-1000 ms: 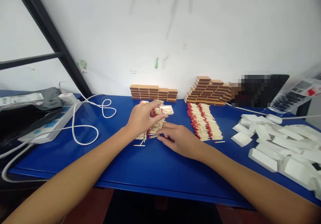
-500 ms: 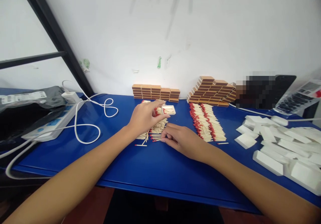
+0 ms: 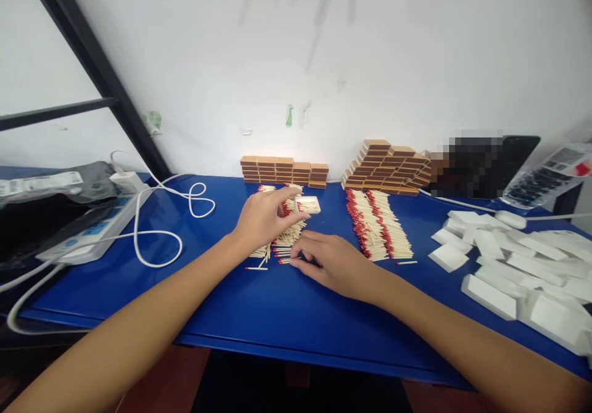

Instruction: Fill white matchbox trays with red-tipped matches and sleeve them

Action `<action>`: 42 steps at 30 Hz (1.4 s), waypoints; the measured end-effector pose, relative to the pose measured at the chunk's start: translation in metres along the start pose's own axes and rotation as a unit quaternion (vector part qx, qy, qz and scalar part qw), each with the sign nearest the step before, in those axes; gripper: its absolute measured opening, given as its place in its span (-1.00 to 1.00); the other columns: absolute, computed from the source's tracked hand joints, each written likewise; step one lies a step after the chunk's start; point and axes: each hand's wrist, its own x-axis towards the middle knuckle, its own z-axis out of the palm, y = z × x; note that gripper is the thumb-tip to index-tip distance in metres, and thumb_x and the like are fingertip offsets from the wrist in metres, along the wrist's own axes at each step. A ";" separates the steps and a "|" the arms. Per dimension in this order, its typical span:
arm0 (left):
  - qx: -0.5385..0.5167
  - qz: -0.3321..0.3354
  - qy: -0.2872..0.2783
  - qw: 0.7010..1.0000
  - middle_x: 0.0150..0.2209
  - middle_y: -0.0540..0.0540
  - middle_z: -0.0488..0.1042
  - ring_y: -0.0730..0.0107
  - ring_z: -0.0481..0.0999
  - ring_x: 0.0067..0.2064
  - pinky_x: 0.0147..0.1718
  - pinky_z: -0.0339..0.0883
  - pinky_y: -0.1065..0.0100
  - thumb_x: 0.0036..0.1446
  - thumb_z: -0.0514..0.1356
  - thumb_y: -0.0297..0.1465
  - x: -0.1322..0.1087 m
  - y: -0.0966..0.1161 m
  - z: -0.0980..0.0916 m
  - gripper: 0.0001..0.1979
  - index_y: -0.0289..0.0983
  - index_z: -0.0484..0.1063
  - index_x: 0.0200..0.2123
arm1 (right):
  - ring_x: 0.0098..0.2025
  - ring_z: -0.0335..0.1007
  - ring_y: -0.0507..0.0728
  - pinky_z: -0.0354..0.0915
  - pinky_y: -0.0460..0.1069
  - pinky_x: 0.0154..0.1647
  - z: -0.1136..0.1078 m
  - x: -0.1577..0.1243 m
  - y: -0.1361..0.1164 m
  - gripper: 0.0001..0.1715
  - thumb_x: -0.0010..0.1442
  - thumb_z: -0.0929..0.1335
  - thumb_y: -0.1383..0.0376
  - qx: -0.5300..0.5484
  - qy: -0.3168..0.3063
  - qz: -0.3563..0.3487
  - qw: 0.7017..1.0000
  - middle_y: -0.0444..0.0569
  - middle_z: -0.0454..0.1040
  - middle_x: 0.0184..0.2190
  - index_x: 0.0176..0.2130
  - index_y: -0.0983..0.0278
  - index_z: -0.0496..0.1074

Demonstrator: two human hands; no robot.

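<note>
Between the thumb and fingers of my left hand [image 3: 263,216] is a small white matchbox tray [image 3: 313,205], tilted, with a few matches inside. Beneath that hand lies a pile of red-tipped matches [image 3: 289,235], partly hidden by it. At the pile's near edge, my right hand [image 3: 326,265] is closed, its thumb and forefinger pinched at the end of a match [image 3: 285,262]. Several other matches lie just beyond those fingertips. Two more rows of matches [image 3: 379,228] are spread to the right of my right hand.
Brown matchboxes stand along the wall in a low stack [image 3: 284,171] and a taller stack [image 3: 383,169]. White empty-looking trays [image 3: 518,262] are heaped at the right. A phone [image 3: 520,163] leans behind them. At left are a power strip [image 3: 102,234] and a looped white cable [image 3: 180,237].
My right fingertips have shifted slightly left along the near edge of the match pile. My left hand keeps its hold on the tray. The whole view has shifted a little.
</note>
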 end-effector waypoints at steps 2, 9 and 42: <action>-0.001 -0.001 0.002 1.000 -0.39 0.01 0.65 0.35 0.59 -0.43 -0.37 0.43 0.33 0.14 0.46 -0.09 0.000 0.000 0.000 -0.50 -0.17 0.58 0.08 | -0.35 0.28 0.02 0.16 -0.06 -0.32 0.000 0.000 0.001 -0.92 0.40 0.36 0.37 0.010 -0.007 0.003 1.000 -0.15 0.42 -0.32 -0.21 0.24 0.45; -0.006 -0.001 0.007 1.000 -0.40 0.00 0.63 0.34 0.59 -0.43 -0.35 0.43 0.31 0.15 0.45 -0.06 0.000 -0.002 0.001 -0.49 -0.17 0.58 0.09 | -0.35 0.29 0.03 0.17 -0.06 -0.32 -0.003 0.000 0.000 -0.93 0.40 0.37 0.35 0.013 -0.014 0.009 1.000 -0.14 0.42 -0.31 -0.21 0.23 0.44; -0.064 0.082 -0.022 0.994 -0.26 -0.03 0.71 0.45 0.61 -0.44 -0.36 0.42 0.41 0.15 0.44 -0.05 -0.003 0.006 0.005 -0.48 -0.22 0.58 0.08 | -0.39 0.27 0.06 0.17 -0.02 -0.34 -0.042 0.001 0.033 -0.90 0.41 0.36 0.29 -0.083 0.185 0.057 0.977 -0.10 0.40 -0.35 -0.19 0.23 0.48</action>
